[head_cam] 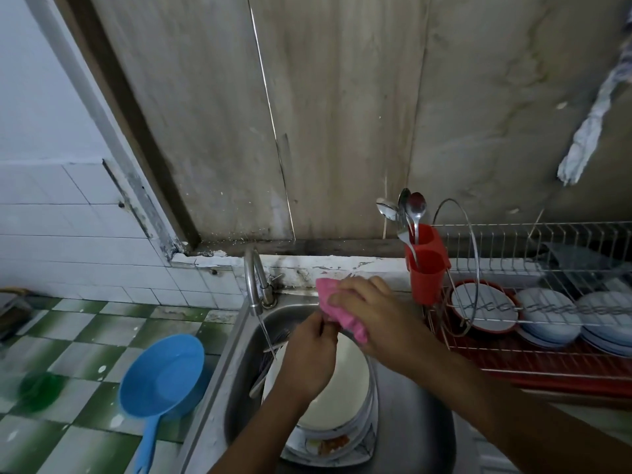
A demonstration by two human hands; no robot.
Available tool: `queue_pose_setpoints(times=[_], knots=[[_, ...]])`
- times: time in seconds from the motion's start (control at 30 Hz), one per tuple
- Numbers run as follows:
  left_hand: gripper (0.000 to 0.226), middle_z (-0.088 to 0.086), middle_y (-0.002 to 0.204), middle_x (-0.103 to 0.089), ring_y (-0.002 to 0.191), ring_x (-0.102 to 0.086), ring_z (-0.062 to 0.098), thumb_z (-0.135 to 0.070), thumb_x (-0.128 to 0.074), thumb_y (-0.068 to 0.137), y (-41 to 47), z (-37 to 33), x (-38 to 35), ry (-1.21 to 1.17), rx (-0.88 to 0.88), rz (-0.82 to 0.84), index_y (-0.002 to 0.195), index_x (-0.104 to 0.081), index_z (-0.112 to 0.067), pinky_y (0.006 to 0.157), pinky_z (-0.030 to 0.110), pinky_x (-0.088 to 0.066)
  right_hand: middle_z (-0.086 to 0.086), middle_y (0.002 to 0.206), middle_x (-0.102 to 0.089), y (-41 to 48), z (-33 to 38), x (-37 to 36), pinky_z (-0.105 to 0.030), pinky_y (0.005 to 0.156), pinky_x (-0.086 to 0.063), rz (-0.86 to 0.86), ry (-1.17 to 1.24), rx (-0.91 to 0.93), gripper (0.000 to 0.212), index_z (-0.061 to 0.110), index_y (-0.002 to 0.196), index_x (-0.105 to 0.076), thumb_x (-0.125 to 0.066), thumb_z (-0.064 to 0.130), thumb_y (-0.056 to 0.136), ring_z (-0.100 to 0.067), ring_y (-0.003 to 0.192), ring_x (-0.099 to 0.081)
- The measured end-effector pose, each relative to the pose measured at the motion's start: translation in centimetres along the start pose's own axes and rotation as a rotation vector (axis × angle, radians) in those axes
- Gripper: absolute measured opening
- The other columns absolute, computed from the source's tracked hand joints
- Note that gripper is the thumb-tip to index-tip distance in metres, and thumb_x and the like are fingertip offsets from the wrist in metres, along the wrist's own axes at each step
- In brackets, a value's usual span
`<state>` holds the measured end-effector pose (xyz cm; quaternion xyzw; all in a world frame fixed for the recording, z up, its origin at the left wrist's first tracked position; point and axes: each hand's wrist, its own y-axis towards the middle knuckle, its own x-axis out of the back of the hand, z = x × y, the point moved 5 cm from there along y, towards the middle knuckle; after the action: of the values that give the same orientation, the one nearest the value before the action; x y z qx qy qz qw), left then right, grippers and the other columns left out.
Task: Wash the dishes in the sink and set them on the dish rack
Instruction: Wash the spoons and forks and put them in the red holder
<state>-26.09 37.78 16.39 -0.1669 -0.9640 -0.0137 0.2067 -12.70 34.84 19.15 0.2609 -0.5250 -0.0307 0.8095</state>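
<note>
A stained grey wall panel fills the far side, with green-and-white checkered tiles spreading out on the left. The steel sink sits in the near middle. The wire dish rack stands to its right on a red tray.

Inside the sink, a large white plate leans tilted on top of a stack. A dirty plate with food scraps lies at the near end of it. A blue scoop rests on the tiles just left of the sink, its handle pointing near. Clean plates stand in a row on the rack. A red cup hangs at the rack's left end, holding spoons.

The tap curves over the sink's far left corner, with a thin stream of water running from it.

The right hand grips a pink cloth above the far edge of the white plate. The left hand is just below, fingers curled at the cloth's lower edge. I cannot tell whether it pinches the cloth or the plate's rim.
</note>
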Motion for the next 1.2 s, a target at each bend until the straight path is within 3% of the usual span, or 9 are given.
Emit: queue_pose_setpoints(times=[0.1,0.23,0.33,0.5,0.67,0.87,1.0,1.1,1.2], knots=[[0.027,-0.010,0.058,-0.049,0.055,-0.038,0.011,-0.016,-0.047,0.104,0.0,0.2,-0.2,-0.046,0.057,-0.035,0.082,-0.059,-0.005,0.058,0.033,-0.033,0.000,0.131,-0.055,0.0,-0.5,0.1,-0.033,0.089,-0.050,-0.139,0.087,-0.154,0.055,0.019,0.131,-0.061,-0.070,0.002,0.079,-0.012,0.109,-0.045],[0.027,-0.014,0.049,-0.044,0.048,-0.032,0.007,-0.014,-0.044,0.104,-0.1,0.1,-0.1,-0.085,0.112,-0.003,0.081,-0.058,-0.010,0.050,0.027,-0.026,0.001,0.136,-0.052,-0.8,0.3,-1.1,-0.032,0.094,-0.051,-0.047,0.107,-0.034,0.054,0.021,0.133,-0.058,-0.065,0.003,0.082,-0.017,0.117,-0.049],[0.024,-0.011,0.055,-0.043,0.043,-0.032,0.005,-0.016,-0.046,0.105,-0.6,0.3,-0.2,-0.112,0.158,-0.003,0.094,-0.065,-0.006,0.047,0.023,-0.026,-0.001,0.132,-0.054,-0.4,-2.5,-0.2,-0.030,0.093,-0.050,-0.182,0.143,-0.257,0.058,0.017,0.133,-0.059,-0.066,-0.007,0.081,-0.019,0.116,-0.051],[0.029,-0.005,0.056,-0.040,0.042,-0.028,0.006,-0.015,-0.043,0.105,-0.4,0.2,-0.2,-0.172,0.188,0.019,0.082,-0.058,-0.007,0.042,0.021,-0.023,0.000,0.140,-0.049,-2.0,-0.2,-1.9,-0.023,0.085,-0.046,-0.034,0.033,0.016,0.071,0.024,0.136,-0.053,-0.077,0.001,0.074,-0.018,0.118,-0.048],[0.027,-0.009,0.054,-0.042,0.040,-0.030,0.005,-0.017,-0.046,0.106,-0.1,0.6,0.2,-0.190,0.174,-0.014,0.096,-0.068,-0.007,0.039,0.020,-0.024,-0.004,0.131,-0.054,0.1,-2.4,-1.8,-0.026,0.099,-0.046,-0.142,0.224,-0.118,0.060,0.011,0.133,-0.059,-0.069,-0.007,0.077,-0.017,0.116,-0.051],[0.022,-0.008,0.056,-0.046,0.040,-0.035,0.003,-0.017,-0.051,0.104,-0.6,1.6,0.8,-0.108,0.137,0.009,0.094,-0.070,-0.014,0.040,0.016,-0.028,0.001,0.122,-0.060,1.0,-6.1,-1.4,-0.013,0.090,-0.047,-0.177,0.413,-0.538,0.027,0.012,0.124,-0.060,-0.064,0.009,0.097,-0.009,0.104,-0.058],[0.021,-0.010,0.055,-0.052,0.055,-0.048,0.004,-0.024,-0.054,0.103,-0.5,0.0,0.2,-0.034,-0.045,0.017,0.091,-0.069,-0.015,0.055,0.014,-0.040,-0.004,0.106,-0.072,-0.5,-7.6,-2.3,-0.039,0.082,-0.058,-0.059,0.742,-0.807,0.017,0.015,0.114,-0.064,-0.064,0.013,0.097,-0.025,0.094,-0.070],[0.020,-0.013,0.069,-0.059,0.066,-0.054,0.002,-0.031,-0.055,0.103,-0.1,-0.9,-0.1,0.122,-0.181,0.018,0.085,-0.063,-0.028,0.064,0.016,-0.041,-0.008,0.092,-0.073,-2.2,-6.3,-3.2,-0.030,0.059,-0.050,-0.122,1.373,-1.041,0.011,0.008,0.100,-0.069,-0.060,0.008,0.095,-0.021,0.074,-0.067],[0.020,-0.017,0.079,-0.059,0.076,-0.057,0.003,-0.035,-0.051,0.104,0.7,-0.5,0.0,0.429,-0.370,-0.041,0.089,-0.064,-0.034,0.072,0.026,-0.046,-0.011,0.085,-0.067,-3.0,-6.2,-2.8,-0.025,0.052,-0.045,-0.178,1.698,-1.136,0.031,0.008,0.106,-0.070,-0.059,0.035,0.097,-0.017,0.066,-0.060]])
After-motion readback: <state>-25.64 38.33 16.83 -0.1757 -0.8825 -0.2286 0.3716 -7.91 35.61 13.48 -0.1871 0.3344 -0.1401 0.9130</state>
